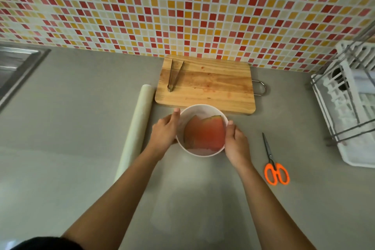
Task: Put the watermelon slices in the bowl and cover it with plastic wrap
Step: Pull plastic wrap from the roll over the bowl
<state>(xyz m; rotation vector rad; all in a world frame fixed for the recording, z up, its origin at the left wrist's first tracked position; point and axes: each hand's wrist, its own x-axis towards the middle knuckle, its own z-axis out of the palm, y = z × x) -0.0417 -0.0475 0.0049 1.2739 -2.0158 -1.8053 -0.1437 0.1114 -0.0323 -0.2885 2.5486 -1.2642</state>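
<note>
A white bowl (203,108) stands on the grey counter in front of the cutting board. Watermelon slices (205,133) lie inside it, red with green rind, and look hazy under a sheet of plastic wrap (182,213) that also trails over the counter toward me. My left hand (164,133) cups the bowl's left side, thumb up along the rim. My right hand (236,144) cups the right side the same way. The fingers of both hands are hidden behind the bowl's wall.
The plastic wrap roll (136,128) lies left of the bowl. Behind it is a wooden cutting board (213,87) with metal tongs (174,76). Orange-handled scissors (274,164) lie to the right, a white dish rack (349,107) at far right, a sink (14,67) at far left.
</note>
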